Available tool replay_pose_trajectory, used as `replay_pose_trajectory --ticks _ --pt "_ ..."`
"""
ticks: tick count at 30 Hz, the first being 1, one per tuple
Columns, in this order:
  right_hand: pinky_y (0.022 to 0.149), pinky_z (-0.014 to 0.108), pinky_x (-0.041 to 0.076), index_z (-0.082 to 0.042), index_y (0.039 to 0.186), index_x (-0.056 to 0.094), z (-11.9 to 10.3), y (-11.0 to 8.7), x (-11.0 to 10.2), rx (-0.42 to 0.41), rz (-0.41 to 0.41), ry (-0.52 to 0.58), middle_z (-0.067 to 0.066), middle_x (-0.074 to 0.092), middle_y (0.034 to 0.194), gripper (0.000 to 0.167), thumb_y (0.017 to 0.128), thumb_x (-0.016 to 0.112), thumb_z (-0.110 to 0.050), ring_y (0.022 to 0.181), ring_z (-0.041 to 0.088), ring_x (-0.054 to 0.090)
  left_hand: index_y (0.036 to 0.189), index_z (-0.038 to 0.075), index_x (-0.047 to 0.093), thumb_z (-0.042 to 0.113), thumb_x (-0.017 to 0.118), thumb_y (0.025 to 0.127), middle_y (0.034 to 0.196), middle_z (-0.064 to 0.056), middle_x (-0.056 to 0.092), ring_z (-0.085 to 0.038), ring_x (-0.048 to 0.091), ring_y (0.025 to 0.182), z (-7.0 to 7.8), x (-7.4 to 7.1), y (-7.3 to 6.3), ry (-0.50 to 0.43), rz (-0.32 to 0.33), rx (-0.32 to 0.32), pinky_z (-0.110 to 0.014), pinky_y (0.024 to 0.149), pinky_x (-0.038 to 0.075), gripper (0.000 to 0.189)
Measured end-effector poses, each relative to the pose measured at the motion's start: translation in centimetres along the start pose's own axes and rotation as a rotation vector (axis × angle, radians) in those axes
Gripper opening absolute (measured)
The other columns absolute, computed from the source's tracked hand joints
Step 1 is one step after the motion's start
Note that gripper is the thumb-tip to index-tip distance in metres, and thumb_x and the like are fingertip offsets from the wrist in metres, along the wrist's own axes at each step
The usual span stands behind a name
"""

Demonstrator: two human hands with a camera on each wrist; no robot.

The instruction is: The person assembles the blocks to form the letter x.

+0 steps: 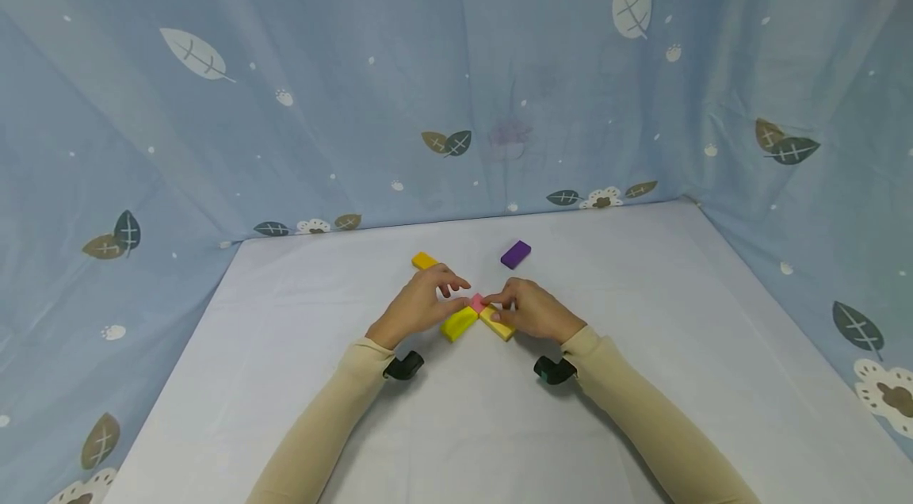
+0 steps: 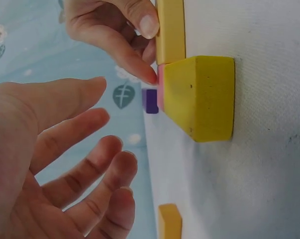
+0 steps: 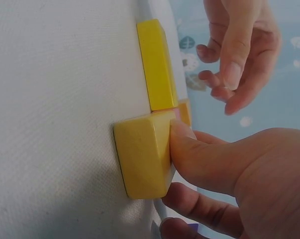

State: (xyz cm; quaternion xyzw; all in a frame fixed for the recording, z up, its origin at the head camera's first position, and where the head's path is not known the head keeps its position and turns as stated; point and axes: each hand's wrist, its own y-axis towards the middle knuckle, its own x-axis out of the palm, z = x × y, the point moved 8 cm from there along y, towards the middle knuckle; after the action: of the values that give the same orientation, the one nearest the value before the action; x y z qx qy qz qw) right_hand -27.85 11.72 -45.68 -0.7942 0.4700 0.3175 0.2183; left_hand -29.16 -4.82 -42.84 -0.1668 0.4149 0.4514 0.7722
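Between hands (image 1: pixel 421 301) (image 1: pixel 536 311), pink block (image 1: pixel 477 301), mere wrist-view sliver

Right grip (image 1: pixel 535 309) touching pale-yellow block (image 1: pixel 499 326); left grip (image 1: pixel 422 300) near bright-yellow block (image 1: pixel 459 324); purple block (image 1: pixel 516 254) farther back.

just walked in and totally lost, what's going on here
A person is working with coloured blocks on a white surface. The right hand has its thumb on the pale yellow block, its index fingertip at the pink block. The left hand hovers, holding nothing, near the bright yellow block. The two yellow blocks form a V at the pink one; a purple block and an orange-yellow block lie apart, farther back.
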Motion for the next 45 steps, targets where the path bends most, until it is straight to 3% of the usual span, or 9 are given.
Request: replay_pose_trajectory --ticks 19,45 --pt "0.058 0.024 0.035 -0.006 0.127 0.073 0.2 0.1 0.0 0.020 -0.003 -0.003 0.004 0.065 0.089 0.034 0.094 0.077 -0.015 0.071 0.017 0.045 0.120 0.017 0.078 0.026 0.078 0.094 0.115 -0.001 0.070 -0.015 0.061 0.092 -1.3 1.0 0.2 0.017 -0.051 -0.068 -0.025 0.071 0.050 0.028" --pt "0.061 0.025 0.037 -0.007 0.125 0.074 0.3 0.2 0.0 0.008 -0.001 -0.008 0.003 0.063 0.087 0.032 0.094 0.076 -0.015 0.073 0.016 0.046 0.117 0.017 0.079 0.027 0.078 0.094 0.111 -0.003 0.067 -0.018 0.060 0.091 -1.3 2.3 0.2 0.041 -0.089 -0.010 -0.025 0.074 0.048 0.026"
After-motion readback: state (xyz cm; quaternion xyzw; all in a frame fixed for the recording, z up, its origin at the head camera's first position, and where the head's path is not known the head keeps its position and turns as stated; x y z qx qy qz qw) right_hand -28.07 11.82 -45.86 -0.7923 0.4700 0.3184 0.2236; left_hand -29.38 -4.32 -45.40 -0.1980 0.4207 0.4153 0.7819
